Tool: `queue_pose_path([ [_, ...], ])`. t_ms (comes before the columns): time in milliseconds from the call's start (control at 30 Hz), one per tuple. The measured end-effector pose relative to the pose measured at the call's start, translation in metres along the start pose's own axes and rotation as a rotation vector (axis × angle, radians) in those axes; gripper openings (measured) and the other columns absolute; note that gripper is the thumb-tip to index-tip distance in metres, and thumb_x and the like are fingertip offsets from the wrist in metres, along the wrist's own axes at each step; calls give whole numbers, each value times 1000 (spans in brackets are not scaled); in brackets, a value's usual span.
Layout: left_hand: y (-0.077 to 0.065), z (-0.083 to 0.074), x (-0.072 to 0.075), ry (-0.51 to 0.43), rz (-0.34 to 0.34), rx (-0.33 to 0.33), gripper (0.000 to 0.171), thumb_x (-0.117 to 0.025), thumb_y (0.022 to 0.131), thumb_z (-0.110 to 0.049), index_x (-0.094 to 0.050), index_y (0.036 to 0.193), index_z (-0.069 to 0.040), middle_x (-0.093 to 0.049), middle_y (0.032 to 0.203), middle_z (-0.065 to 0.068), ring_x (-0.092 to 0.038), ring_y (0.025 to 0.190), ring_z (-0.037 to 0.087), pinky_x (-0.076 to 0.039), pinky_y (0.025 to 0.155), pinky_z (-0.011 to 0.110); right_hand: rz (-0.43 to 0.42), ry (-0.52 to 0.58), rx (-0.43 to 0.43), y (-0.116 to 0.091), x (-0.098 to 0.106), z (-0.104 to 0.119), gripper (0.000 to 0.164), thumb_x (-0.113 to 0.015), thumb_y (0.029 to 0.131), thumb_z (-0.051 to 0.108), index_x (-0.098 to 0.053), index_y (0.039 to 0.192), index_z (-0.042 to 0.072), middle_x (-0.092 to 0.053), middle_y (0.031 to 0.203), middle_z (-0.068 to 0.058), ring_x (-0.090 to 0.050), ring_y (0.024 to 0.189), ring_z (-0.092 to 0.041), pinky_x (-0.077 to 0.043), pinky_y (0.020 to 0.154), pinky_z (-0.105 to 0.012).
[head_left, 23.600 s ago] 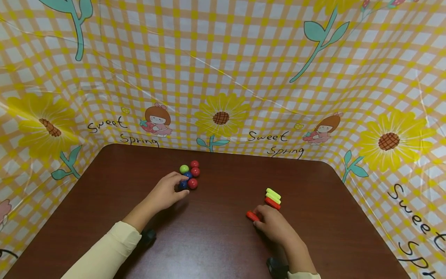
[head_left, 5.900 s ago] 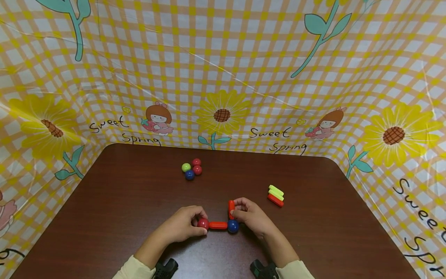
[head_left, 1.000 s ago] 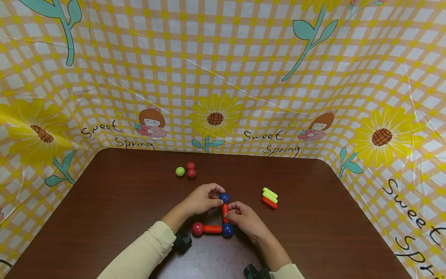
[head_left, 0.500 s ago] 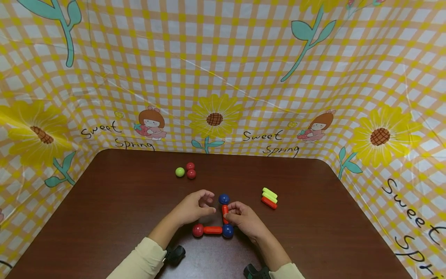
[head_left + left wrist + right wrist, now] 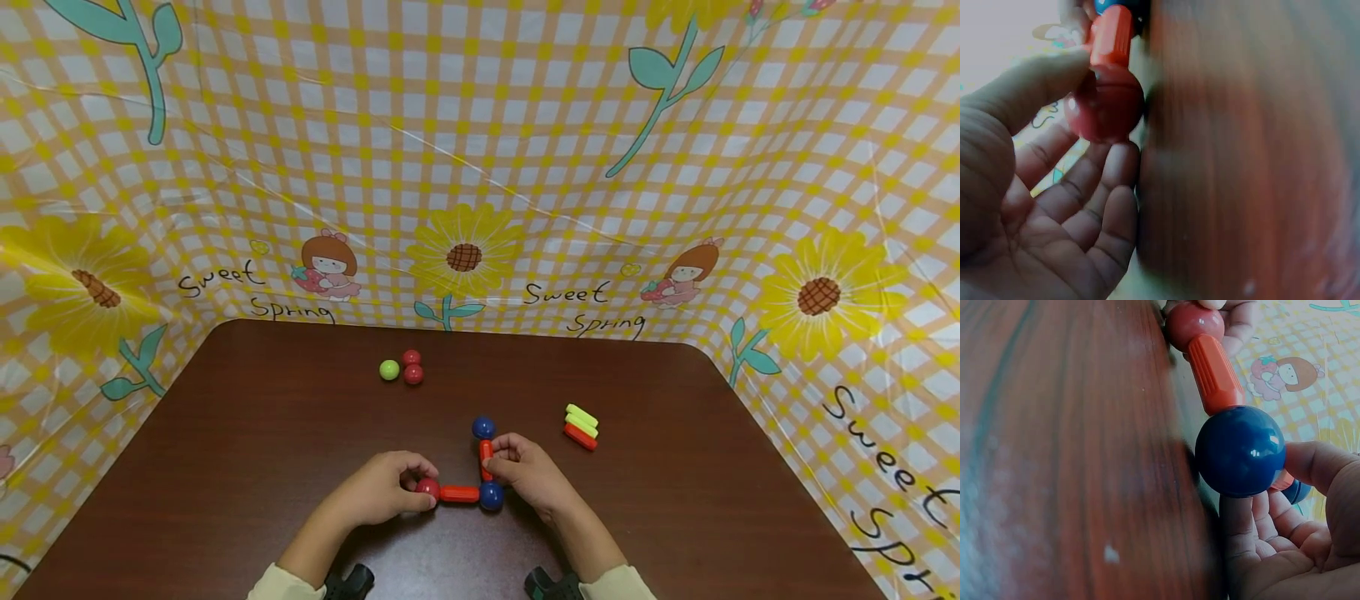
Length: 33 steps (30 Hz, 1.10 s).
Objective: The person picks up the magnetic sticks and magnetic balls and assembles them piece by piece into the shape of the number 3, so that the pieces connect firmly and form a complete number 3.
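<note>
An L-shaped chain of balls and rods lies on the table. Its left end is a red ball (image 5: 428, 489), which my left hand (image 5: 386, 490) pinches between thumb and fingers. A red rod (image 5: 460, 494) joins that ball to a blue ball (image 5: 491, 496) at the corner. From there a second red rod (image 5: 486, 458) runs away from me to another blue ball (image 5: 483, 428). My right hand (image 5: 534, 475) pinches this second rod from the right. In the right wrist view the corner blue ball (image 5: 1240, 451) partly hides that rod.
Behind the chain sit a green ball (image 5: 389, 370) and two loose red balls (image 5: 413, 374). To the right lie two yellow rods (image 5: 582, 420) and a red rod (image 5: 581, 437) side by side. A checked cloth (image 5: 465, 150) hangs beyond the table's far edge.
My left hand has let go of the far blue ball, drawn back toward me and to the left, and taken hold of the red end ball. My right hand has stayed on the rod.
</note>
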<state>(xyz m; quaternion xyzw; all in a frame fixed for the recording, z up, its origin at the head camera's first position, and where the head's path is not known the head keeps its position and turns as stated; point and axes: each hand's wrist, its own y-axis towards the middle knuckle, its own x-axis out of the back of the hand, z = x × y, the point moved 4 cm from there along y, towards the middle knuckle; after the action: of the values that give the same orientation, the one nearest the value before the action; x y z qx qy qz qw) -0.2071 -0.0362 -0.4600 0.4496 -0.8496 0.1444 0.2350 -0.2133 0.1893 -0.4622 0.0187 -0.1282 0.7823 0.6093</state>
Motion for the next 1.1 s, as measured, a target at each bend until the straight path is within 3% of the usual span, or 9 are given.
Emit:
queue_pose_path([
  [200, -3, 1, -1, -17, -20, -2, 20, -81, 83, -19, -71, 100, -17, -59, 82, -6, -53, 77, 13, -43, 64, 27, -14, -16, -2, -1, 1, 0, 27, -66, 91, 8, -54, 111, -6, -62, 88, -7, -59, 78, -18, -49, 72, -31],
  [1100, -1, 5, 3, -63, 1, 39, 18, -81, 84, -18, -71, 99, -15, -59, 82, -4, -52, 77, 15, -42, 64, 28, -95, -153, -32, -2, -3, 4, 25, -69, 89, 9, -60, 108, -5, -61, 85, -6, -56, 70, -18, -51, 63, -32],
])
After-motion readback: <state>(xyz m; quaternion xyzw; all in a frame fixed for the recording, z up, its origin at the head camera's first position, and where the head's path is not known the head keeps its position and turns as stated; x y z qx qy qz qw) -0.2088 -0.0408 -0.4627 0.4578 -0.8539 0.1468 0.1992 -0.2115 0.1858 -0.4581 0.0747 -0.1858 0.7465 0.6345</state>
